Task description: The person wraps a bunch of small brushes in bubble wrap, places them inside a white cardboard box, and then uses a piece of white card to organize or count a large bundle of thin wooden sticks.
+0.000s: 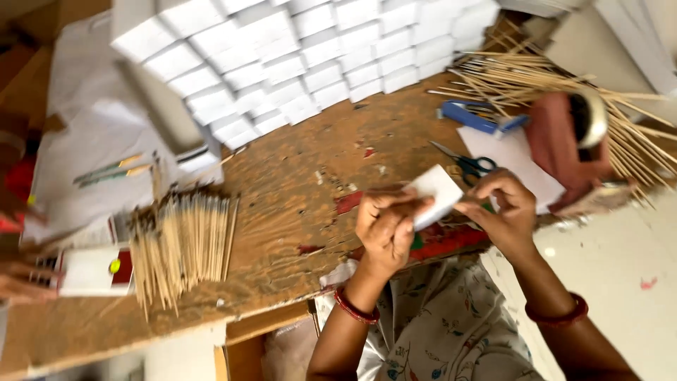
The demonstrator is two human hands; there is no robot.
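At the far left edge another person's hand (pixel 21 282) rests on a small white packet (pixel 92 271), apart from the wearer's own hands. Just beside it a bundle of thin sticks (pixel 182 243) lies in a neat row on the worn wooden tabletop (pixel 296 176), ends roughly aligned, likely so they can be picked up in batches. Behind, small white boxes (pixel 296 56) are stacked in tidy rows, out of the working space.

Near the middle, the left hand (pixel 384 226) has its fingers closed on the lower edge of a small white card (pixel 437 194), held up above the tabletop's near edge. The right hand (pixel 504 208) pinches the card's opposite side with fingers closed, so the two hands steady it between them, seemingly to fold or shape it. Beyond lie scissors (pixel 465 164) and a blue stapler (pixel 476 116), close to hand. At the right, a roll of tape (pixel 592 116) sits by a loose heap of sticks (pixel 536 81).
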